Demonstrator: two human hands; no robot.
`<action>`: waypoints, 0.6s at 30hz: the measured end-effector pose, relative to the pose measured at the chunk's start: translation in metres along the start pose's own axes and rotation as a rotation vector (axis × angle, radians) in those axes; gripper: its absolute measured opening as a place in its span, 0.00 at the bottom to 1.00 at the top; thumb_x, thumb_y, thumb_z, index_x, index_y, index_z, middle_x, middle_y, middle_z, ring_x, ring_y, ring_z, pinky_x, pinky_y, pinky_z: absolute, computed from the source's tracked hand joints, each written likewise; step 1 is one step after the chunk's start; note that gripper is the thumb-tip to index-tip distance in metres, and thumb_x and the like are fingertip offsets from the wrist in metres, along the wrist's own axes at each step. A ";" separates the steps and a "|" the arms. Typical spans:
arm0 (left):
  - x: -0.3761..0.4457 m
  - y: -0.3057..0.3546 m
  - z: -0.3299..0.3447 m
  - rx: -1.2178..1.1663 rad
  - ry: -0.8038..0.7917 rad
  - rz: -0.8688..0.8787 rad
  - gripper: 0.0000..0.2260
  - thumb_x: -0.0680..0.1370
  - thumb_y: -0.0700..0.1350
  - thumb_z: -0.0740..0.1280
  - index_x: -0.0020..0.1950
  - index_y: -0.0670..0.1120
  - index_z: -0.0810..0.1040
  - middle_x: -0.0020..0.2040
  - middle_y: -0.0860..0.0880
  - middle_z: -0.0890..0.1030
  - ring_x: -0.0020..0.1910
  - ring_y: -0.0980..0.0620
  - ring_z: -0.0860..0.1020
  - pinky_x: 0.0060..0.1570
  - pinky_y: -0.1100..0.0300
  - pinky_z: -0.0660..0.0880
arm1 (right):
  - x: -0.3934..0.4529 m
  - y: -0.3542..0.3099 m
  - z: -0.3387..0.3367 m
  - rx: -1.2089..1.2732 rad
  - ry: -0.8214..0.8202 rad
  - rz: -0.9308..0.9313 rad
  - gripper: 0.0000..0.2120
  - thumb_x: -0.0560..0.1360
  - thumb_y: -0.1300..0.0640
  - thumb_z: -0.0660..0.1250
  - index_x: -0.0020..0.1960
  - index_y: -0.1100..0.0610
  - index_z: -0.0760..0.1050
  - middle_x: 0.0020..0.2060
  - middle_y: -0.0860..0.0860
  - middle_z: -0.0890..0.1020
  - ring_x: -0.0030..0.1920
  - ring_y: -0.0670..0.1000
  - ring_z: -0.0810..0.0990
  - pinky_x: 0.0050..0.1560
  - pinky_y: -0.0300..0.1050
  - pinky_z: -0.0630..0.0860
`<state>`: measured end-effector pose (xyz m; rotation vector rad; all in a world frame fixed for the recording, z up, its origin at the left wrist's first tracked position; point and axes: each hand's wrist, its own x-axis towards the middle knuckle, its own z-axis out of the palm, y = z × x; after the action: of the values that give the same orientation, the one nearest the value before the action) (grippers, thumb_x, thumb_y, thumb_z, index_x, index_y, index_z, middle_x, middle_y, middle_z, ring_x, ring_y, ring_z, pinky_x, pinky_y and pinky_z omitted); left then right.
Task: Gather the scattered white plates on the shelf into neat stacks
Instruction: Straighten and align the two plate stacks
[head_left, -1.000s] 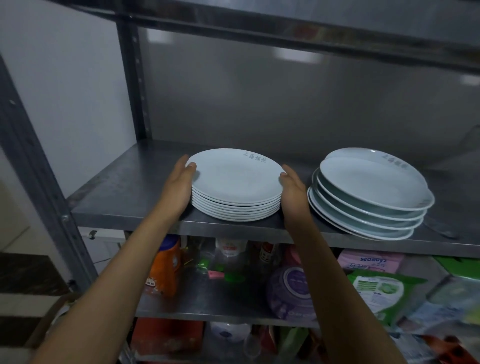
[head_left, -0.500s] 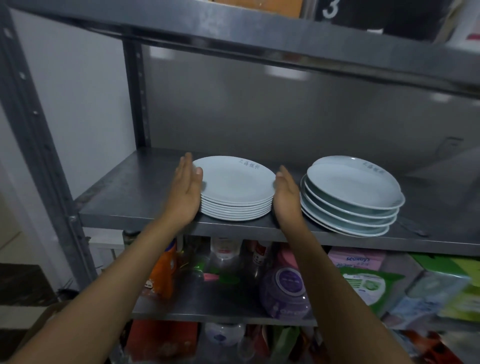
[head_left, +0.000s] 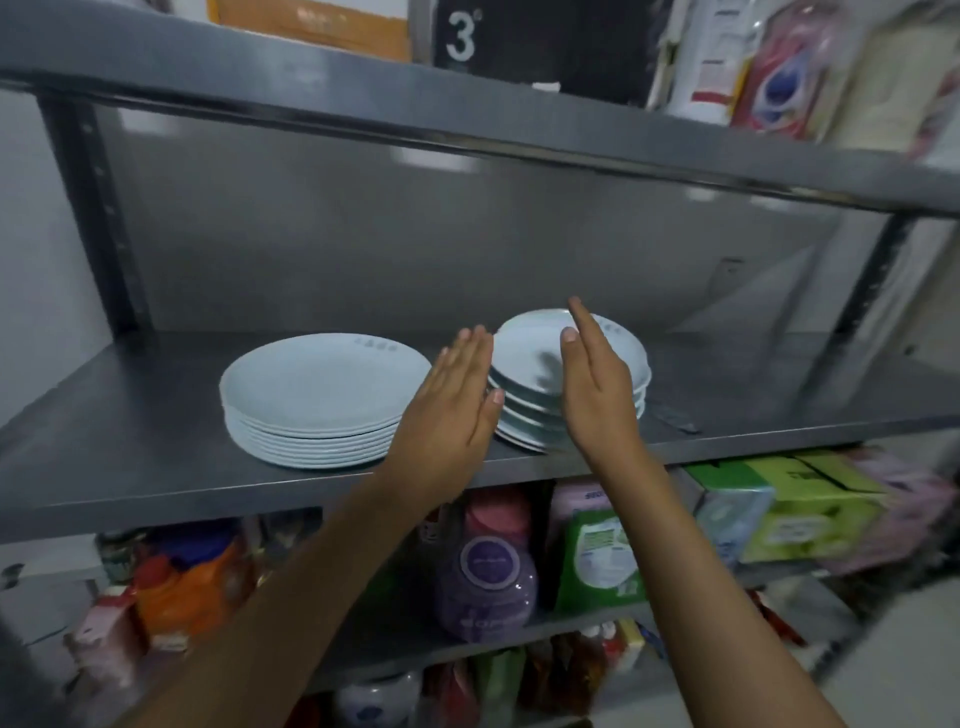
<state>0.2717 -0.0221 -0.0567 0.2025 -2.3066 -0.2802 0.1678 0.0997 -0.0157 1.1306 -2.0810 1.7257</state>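
Note:
Two stacks of white plates stand on the steel shelf (head_left: 130, 452). The left stack (head_left: 317, 400) is neat, several plates high, and no hand touches it. The right stack (head_left: 530, 384) is uneven, its plates offset from one another. My left hand (head_left: 452, 405) is flat with straight fingers at the left side of the right stack, thumb near its rim. My right hand (head_left: 597, 384) is also flat and straight, held in front of that stack's right half and hiding part of it. Neither hand holds anything.
A small dark object (head_left: 675, 420) lies on the shelf right of the plates. The shelf above (head_left: 467, 104) hangs low over the plates. Below are an orange bottle (head_left: 192, 587), a purple tub (head_left: 485, 582) and green packets (head_left: 779, 514). Upright posts (head_left: 93, 208) flank the shelf.
Both hands left the left stack and moved right to the uneven right stack. The view swung up and to the right.

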 end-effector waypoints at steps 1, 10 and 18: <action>0.004 0.005 0.010 0.029 -0.008 0.046 0.25 0.83 0.52 0.45 0.78 0.42 0.51 0.78 0.47 0.53 0.77 0.54 0.49 0.76 0.58 0.45 | 0.003 0.008 -0.011 -0.036 0.003 0.002 0.21 0.83 0.51 0.52 0.75 0.52 0.61 0.72 0.44 0.65 0.69 0.37 0.61 0.71 0.35 0.57; 0.018 0.030 0.077 0.222 -0.039 0.208 0.27 0.78 0.62 0.58 0.75 0.52 0.64 0.76 0.45 0.62 0.76 0.43 0.55 0.72 0.38 0.52 | 0.050 0.091 -0.071 0.007 0.245 0.180 0.21 0.82 0.52 0.55 0.73 0.54 0.63 0.73 0.50 0.65 0.72 0.48 0.63 0.71 0.44 0.60; 0.031 0.052 0.099 0.416 0.111 0.355 0.29 0.72 0.61 0.66 0.70 0.49 0.72 0.70 0.45 0.71 0.72 0.42 0.65 0.66 0.28 0.55 | 0.095 0.136 -0.071 0.491 0.081 0.649 0.23 0.72 0.42 0.61 0.58 0.57 0.77 0.56 0.55 0.81 0.57 0.56 0.79 0.62 0.56 0.74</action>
<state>0.1751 0.0345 -0.0871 0.0112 -2.2172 0.3838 -0.0089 0.1269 -0.0400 0.4581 -2.1797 2.6298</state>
